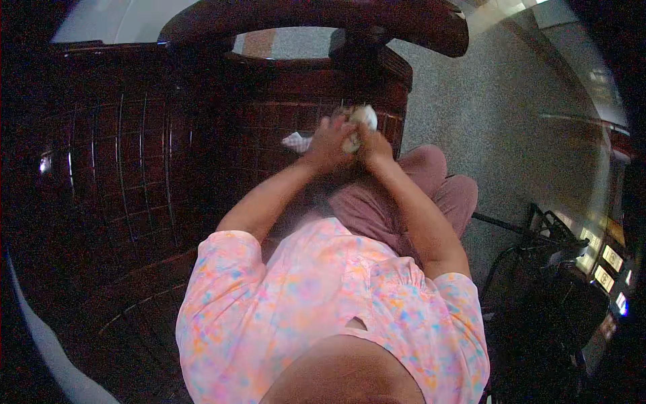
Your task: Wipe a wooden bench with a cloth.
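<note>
Both of my hands are together over the seat of a dark wooden bench, just beyond my knees. My left hand (330,141) and my right hand (372,145) close around a small whitish object (365,117), which looks like cloth or a soft item; blur hides its exact kind. Part of it shows above and between my fingers. A pale checked cloth (297,142) lies on the bench slats, beside the outer edge of my left hand.
The dark wooden bench (151,166) has a slatted back at left and a thick curved armrest (313,14) at the far end. Speckled floor (444,111) lies to the right. A black metal-framed object (550,232) stands at lower right.
</note>
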Demonstrator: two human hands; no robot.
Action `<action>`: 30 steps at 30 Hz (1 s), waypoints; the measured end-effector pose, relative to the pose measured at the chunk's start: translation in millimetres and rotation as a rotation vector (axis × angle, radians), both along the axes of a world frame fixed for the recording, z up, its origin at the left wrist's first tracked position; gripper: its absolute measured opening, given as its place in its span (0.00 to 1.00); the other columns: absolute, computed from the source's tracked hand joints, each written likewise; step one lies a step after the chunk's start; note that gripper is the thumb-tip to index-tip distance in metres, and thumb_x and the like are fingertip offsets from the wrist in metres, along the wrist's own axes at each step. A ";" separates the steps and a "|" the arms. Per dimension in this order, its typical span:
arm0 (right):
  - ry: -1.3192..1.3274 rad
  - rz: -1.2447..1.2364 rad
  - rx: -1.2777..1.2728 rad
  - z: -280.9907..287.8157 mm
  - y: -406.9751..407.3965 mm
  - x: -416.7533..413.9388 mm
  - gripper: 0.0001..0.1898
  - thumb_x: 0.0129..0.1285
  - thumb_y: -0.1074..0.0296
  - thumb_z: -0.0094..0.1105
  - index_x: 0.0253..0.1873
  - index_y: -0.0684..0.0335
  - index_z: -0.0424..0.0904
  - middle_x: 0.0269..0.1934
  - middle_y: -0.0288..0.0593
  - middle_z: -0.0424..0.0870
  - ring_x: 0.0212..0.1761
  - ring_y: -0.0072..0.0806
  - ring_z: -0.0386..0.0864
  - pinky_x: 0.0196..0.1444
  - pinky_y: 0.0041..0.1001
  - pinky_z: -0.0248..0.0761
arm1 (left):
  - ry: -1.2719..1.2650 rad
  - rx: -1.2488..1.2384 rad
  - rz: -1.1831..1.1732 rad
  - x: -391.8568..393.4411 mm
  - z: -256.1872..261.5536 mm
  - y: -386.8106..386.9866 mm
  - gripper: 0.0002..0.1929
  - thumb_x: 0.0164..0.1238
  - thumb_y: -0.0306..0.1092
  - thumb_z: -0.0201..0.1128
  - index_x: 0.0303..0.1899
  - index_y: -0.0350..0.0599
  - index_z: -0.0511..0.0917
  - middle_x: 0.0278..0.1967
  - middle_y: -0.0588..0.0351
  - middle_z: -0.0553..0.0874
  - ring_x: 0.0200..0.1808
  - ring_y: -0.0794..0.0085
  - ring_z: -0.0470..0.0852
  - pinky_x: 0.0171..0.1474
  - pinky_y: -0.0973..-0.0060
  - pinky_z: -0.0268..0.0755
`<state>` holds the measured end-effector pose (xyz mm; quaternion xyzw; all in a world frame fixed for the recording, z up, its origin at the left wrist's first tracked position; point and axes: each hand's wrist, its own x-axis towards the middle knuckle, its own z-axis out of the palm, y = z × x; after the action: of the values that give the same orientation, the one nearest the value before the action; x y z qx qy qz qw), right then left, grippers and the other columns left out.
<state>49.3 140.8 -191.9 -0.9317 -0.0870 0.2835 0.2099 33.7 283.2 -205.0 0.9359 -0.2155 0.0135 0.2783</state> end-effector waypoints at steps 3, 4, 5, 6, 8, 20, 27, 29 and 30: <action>-0.273 -0.264 0.245 -10.5 -30.8 34.0 0.20 0.47 0.69 0.55 0.48 0.62 0.65 0.32 0.54 0.77 0.36 0.50 0.75 0.37 0.41 0.68 | -0.128 0.051 -0.031 59.1 -1.7 -28.4 0.35 0.31 0.38 0.68 0.50 0.48 0.65 0.52 0.48 0.66 0.48 0.50 0.66 0.50 0.59 0.61; -0.274 -0.347 0.400 -14.5 -39.8 48.6 0.20 0.47 0.69 0.55 0.48 0.63 0.65 0.31 0.55 0.77 0.35 0.51 0.75 0.36 0.41 0.68 | -0.124 0.050 -0.041 75.1 -3.7 -37.7 0.35 0.31 0.38 0.68 0.50 0.48 0.65 0.52 0.48 0.66 0.48 0.50 0.66 0.50 0.59 0.61; -0.274 -0.424 0.557 -17.9 -47.4 58.7 0.21 0.47 0.70 0.55 0.48 0.63 0.65 0.30 0.57 0.76 0.34 0.51 0.75 0.36 0.42 0.68 | -0.096 -0.088 -0.041 88.8 -6.5 -45.1 0.34 0.32 0.39 0.67 0.49 0.47 0.65 0.52 0.48 0.66 0.49 0.51 0.66 0.50 0.59 0.61; -0.379 -0.243 0.387 -7.8 -57.7 64.1 0.21 0.46 0.69 0.57 0.47 0.64 0.65 0.31 0.58 0.76 0.36 0.51 0.75 0.35 0.42 0.67 | -0.071 -0.227 -0.041 97.2 -7.7 -51.8 0.33 0.32 0.39 0.67 0.48 0.46 0.66 0.52 0.48 0.66 0.50 0.52 0.66 0.50 0.59 0.61; -0.406 -0.217 0.286 -8.1 -56.5 63.7 0.21 0.46 0.69 0.57 0.48 0.64 0.65 0.31 0.58 0.77 0.36 0.51 0.75 0.36 0.42 0.67 | -0.037 -0.165 -0.040 99.5 -10.5 -57.0 0.33 0.33 0.40 0.67 0.48 0.46 0.66 0.52 0.47 0.66 0.50 0.52 0.66 0.50 0.60 0.61; 0.018 -0.039 -0.011 19.0 -35.9 6.2 0.20 0.46 0.65 0.58 0.45 0.60 0.65 0.38 0.54 0.76 0.42 0.47 0.74 0.42 0.41 0.68 | -0.068 -0.031 -0.087 4.5 20.0 -36.2 0.32 0.37 0.41 0.65 0.50 0.44 0.67 0.50 0.45 0.68 0.52 0.49 0.64 0.49 0.56 0.61; -0.077 -0.287 0.028 -17.4 -85.5 71.2 0.18 0.61 0.55 0.36 0.47 0.60 0.70 0.43 0.55 0.75 0.45 0.47 0.73 0.45 0.40 0.66 | -0.132 0.228 -0.093 90.6 15.3 -104.1 0.23 0.44 0.42 0.60 0.46 0.50 0.70 0.52 0.47 0.67 0.51 0.53 0.67 0.46 0.61 0.66; -0.002 -0.476 0.025 -41.9 -93.4 75.2 0.20 0.61 0.53 0.35 0.46 0.61 0.71 0.43 0.56 0.74 0.45 0.46 0.73 0.47 0.40 0.65 | -0.084 0.349 -0.112 96.3 16.2 -114.8 0.21 0.45 0.41 0.59 0.45 0.49 0.70 0.51 0.47 0.68 0.52 0.54 0.66 0.46 0.62 0.66; 0.021 -0.608 0.137 -69.7 -99.0 68.1 0.22 0.59 0.51 0.36 0.43 0.63 0.72 0.41 0.56 0.75 0.44 0.46 0.74 0.45 0.38 0.66 | -0.130 0.266 -0.124 92.8 12.1 -114.7 0.19 0.48 0.38 0.57 0.45 0.51 0.70 0.53 0.50 0.67 0.52 0.55 0.67 0.44 0.61 0.67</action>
<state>117.4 41.7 -261.6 -0.8957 0.1790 0.2107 0.3483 126.5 168.4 -192.8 0.9466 -0.2902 0.0280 0.1377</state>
